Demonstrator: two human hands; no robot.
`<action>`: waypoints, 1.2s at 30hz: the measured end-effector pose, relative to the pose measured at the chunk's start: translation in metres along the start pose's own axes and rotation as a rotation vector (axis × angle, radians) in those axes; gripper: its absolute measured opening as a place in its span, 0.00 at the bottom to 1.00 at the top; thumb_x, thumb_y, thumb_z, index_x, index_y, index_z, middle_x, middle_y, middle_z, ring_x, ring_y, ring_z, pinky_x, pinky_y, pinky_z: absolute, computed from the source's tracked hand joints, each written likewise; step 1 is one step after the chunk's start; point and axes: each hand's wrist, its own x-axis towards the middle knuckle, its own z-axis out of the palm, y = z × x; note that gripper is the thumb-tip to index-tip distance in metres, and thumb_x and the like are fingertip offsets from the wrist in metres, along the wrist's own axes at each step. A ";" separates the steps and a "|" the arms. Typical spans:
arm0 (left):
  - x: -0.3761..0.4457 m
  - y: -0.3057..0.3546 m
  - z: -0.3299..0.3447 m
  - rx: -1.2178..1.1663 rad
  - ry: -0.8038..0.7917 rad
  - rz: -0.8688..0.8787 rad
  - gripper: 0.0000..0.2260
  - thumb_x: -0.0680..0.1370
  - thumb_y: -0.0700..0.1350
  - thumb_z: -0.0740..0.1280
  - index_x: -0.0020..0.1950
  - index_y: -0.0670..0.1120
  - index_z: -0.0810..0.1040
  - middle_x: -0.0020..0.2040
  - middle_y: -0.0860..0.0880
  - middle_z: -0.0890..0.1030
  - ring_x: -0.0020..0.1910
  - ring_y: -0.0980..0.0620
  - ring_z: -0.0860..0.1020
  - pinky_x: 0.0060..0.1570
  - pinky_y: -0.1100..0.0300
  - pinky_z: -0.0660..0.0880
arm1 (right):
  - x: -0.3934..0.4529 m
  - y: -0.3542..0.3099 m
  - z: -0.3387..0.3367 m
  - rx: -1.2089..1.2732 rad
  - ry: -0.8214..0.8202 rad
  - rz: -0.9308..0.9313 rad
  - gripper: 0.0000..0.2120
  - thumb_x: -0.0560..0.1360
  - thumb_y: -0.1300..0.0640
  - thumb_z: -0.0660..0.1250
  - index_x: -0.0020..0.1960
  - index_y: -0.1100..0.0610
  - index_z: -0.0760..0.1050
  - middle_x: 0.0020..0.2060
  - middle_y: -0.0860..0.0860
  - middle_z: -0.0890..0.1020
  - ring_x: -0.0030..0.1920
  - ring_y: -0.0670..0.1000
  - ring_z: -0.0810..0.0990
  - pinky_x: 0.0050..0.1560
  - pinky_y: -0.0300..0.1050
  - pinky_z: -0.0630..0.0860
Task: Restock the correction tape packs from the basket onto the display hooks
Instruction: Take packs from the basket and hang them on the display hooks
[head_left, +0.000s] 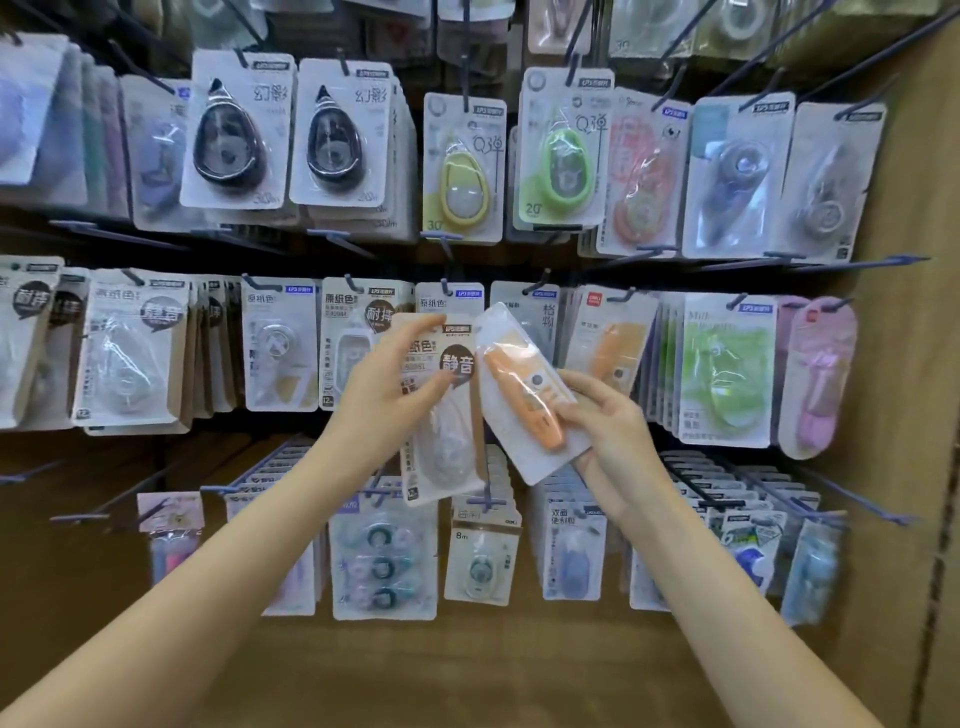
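Observation:
My left hand (387, 387) grips a beige-carded correction tape pack (441, 447) with a clear dispenser, held upright in front of the middle row of hooks. My right hand (610, 436) pinches a white pack with an orange dispenser (524, 389), tilted to the left so its top nearly touches the beige pack. A matching row of orange packs (608, 338) hangs just behind and to the right on a blue display hook (621, 297). The basket is out of view.
The brown pegboard wall (519, 670) carries three rows of hanging packs. Blue hooks (862, 501) stick out toward me at several places. Some hooks at the lower left (78, 517) carry nothing. A cardboard side panel (914, 364) closes off the right.

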 end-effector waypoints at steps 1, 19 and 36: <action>-0.001 -0.002 -0.002 -0.004 0.030 -0.010 0.21 0.77 0.40 0.65 0.68 0.50 0.68 0.62 0.57 0.72 0.61 0.63 0.69 0.60 0.72 0.65 | -0.001 -0.001 -0.003 0.034 0.017 0.003 0.12 0.77 0.68 0.60 0.52 0.55 0.77 0.48 0.52 0.83 0.45 0.48 0.82 0.40 0.40 0.80; 0.016 0.016 0.024 -0.106 0.021 -0.046 0.21 0.74 0.40 0.70 0.65 0.49 0.71 0.59 0.55 0.75 0.60 0.59 0.72 0.61 0.67 0.68 | -0.016 -0.019 -0.024 -0.954 -0.052 -0.503 0.38 0.63 0.43 0.76 0.68 0.46 0.64 0.57 0.40 0.70 0.53 0.37 0.71 0.51 0.28 0.67; 0.012 0.023 0.032 -0.337 -0.041 -0.146 0.29 0.73 0.42 0.70 0.67 0.59 0.60 0.52 0.60 0.78 0.50 0.63 0.80 0.54 0.58 0.78 | 0.014 -0.022 -0.054 -0.972 0.245 -0.320 0.36 0.73 0.56 0.67 0.75 0.46 0.52 0.59 0.51 0.66 0.50 0.47 0.70 0.51 0.39 0.65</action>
